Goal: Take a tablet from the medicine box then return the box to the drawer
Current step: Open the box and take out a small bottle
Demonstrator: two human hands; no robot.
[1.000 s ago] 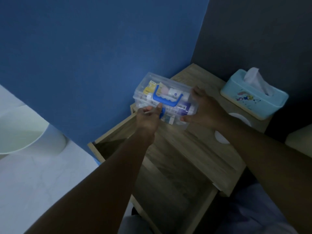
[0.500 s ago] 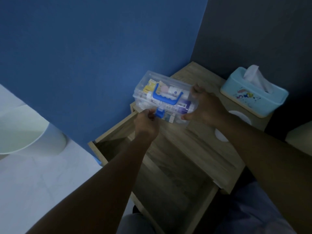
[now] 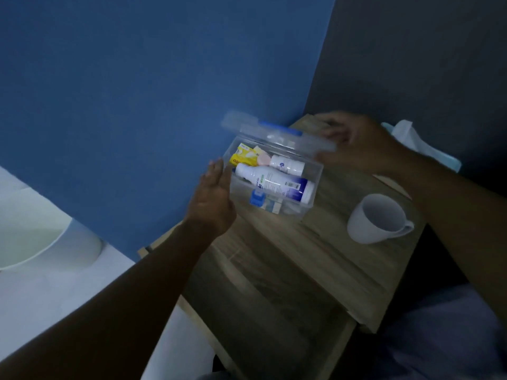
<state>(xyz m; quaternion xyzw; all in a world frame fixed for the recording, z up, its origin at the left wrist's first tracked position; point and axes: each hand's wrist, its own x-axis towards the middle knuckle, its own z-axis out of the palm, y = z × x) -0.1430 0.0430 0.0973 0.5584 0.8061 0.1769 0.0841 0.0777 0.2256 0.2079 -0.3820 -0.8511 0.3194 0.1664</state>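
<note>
Medicine box (image 3: 274,185) open beside mug (image 3: 377,218); left hand (image 3: 212,200) flat against box, right hand (image 3: 356,144) gripping raised lid (image 3: 277,135).

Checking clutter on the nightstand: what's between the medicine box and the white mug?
Head view: only bare wooden tabletop lies between the medicine box and the white mug; they stand apart, nothing between.

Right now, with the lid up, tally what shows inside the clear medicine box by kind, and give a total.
Inside the clear plastic medicine box:
White plastic bottles: 2, a large one and a small one
Yellow packets: 1
Pink items: 1, kind unclear
Small white cartons at the front: 1
Total: 5
The blue clip is the box's latch, not counted.
</note>
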